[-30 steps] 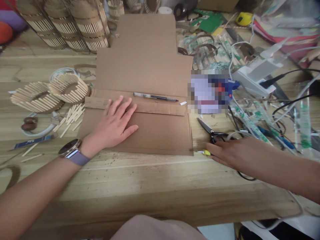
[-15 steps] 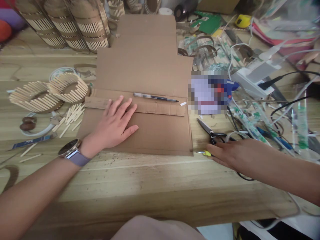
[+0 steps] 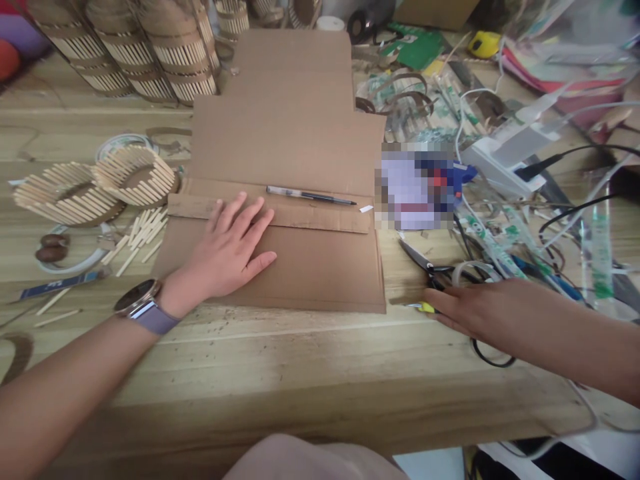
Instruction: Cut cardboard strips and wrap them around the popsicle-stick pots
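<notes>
A large brown cardboard sheet [image 3: 300, 147] lies flat on a wooden counter [image 3: 280, 373], in front of the person. Its far end is narrower, with a stepped corner at the right. A narrow cardboard strip [image 3: 310, 220] lies across it, with a pen [image 3: 310, 195] and a small white scrap [image 3: 367, 209] beside the strip. No blade touches the cardboard; whether any line is drawn, I cannot tell.

The left hand [image 3: 227, 250] rests palm down over sheet and strip, its fingers [image 3: 249, 217] spread. The right hand [image 3: 483, 307] is off the sheet's near right corner, fingers [image 3: 440, 303] curled over black-handled scissors [image 3: 416, 257] and a yellow tool with a thin metal tip [image 3: 426, 307]. Their undersides are hidden, so I cannot tell what they grip.

Left of the sheet stand two low, open-topped rings of pale sticks [image 3: 157, 177]; their contents are unclear. Loose sticks [image 3: 143, 233] lie nearby. Behind are tall brown cylinders [image 3: 187, 60] banded with sticks; I cannot see inside them.
</notes>
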Tool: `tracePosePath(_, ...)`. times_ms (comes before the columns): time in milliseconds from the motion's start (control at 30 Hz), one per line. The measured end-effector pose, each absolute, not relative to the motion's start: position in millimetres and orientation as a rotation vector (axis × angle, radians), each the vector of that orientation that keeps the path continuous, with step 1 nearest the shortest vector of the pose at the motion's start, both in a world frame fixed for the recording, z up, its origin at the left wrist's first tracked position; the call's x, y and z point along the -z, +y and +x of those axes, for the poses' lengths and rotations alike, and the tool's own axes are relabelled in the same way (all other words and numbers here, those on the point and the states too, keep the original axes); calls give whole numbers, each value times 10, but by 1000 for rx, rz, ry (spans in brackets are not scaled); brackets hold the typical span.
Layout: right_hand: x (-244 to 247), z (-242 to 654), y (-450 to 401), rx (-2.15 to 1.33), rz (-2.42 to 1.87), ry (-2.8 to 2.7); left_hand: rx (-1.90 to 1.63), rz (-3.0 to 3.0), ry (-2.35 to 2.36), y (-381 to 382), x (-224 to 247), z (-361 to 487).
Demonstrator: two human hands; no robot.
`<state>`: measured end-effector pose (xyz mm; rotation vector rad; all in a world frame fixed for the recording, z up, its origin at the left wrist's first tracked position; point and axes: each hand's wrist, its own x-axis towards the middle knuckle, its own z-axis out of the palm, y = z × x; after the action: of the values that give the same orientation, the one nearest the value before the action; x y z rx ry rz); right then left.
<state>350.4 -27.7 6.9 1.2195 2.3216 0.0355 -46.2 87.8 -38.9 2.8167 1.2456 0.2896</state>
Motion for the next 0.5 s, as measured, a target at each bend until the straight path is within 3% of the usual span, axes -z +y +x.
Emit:
tracePosePath(267,-343,3391,-253,157,1250,2284,-328,2813,1247,884,415,-438)
tracePosePath(500,-358,2507,-25,207,1201,2433,-300,2774,1296,884,386,-402)
